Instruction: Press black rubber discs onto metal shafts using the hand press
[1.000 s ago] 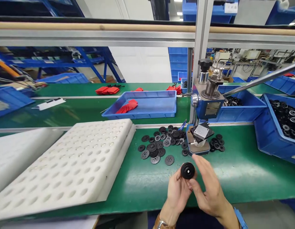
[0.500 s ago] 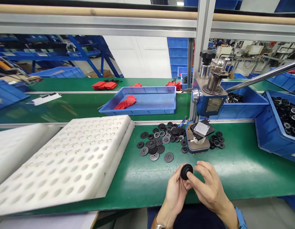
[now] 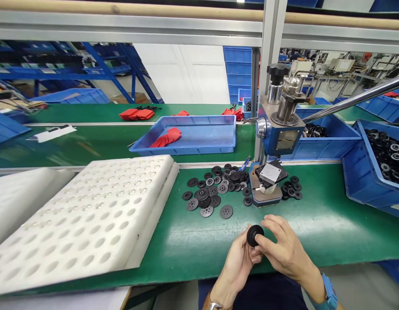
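Observation:
A black stepped disc [image 3: 253, 236], round with a raised hub, is gripped by the fingers of my left hand [image 3: 240, 258] above the near edge of the green bench. My right hand [image 3: 285, 249] has its index finger pressed on the disc's face, its thumb side hidden behind, while the other fingers are bent and raised. Beyond the hands lie many loose black discs [image 3: 226, 211], some flat with small holes. A blue hand press [image 3: 265, 193] stands just past them, with a metal plate [image 3: 270, 172] on a black block at its base.
White foam trays [image 3: 122, 241] with rows of round holes cover the left. A blue tray [image 3: 199, 148] holding red pieces [image 3: 168, 137] sits behind. Blue bins [image 3: 363, 172] of black parts stand right. The press's long lever [image 3: 354, 101] reaches out to the right.
The view has shifted slightly, so the bench items appear a little further left. Both hands keep the disc in nearly the same hold, with the right index finger still on its face.

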`<state>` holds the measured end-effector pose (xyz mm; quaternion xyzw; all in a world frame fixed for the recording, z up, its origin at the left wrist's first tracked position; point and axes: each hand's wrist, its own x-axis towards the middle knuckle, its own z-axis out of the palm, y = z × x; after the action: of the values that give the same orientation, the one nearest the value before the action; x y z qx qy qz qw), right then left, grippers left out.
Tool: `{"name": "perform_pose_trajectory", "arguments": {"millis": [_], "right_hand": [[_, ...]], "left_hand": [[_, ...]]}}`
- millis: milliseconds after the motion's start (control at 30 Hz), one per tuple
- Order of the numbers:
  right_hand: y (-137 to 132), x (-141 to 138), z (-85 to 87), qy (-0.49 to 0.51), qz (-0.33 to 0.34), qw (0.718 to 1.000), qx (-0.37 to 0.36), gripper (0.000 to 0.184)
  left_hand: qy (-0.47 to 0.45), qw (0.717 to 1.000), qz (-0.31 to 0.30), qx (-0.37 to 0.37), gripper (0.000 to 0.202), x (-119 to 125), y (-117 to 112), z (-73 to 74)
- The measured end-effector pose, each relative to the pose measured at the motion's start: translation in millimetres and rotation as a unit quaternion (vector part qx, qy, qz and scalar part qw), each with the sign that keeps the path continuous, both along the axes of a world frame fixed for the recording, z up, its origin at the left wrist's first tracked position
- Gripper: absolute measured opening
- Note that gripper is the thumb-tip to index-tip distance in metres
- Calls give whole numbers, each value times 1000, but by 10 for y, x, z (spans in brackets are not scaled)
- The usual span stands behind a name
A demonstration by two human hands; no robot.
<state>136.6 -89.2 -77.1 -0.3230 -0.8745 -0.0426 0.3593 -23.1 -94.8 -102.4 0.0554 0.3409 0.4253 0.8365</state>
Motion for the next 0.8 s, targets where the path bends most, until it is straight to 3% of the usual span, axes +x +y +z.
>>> {"name": "perform_pose_trajectory", "arguments": {"millis": [200,367,700,800], "right_hand": [[22,81,-27,-2,43,999,-27,13],[-35,79,-115,75,27,995,-51,5],[-92,76,-226,100,37,990,-91,4],[-109,93,-270,141,29,982,-122,14]], "left_hand": [[68,994,-84,9,71,40,-47,4],[96,993,-62,-7,75,61,-69,58],[138,990,-28,-3,65,72,-112,30],[144,989,-14,-4,68,74,-117,15]]}}
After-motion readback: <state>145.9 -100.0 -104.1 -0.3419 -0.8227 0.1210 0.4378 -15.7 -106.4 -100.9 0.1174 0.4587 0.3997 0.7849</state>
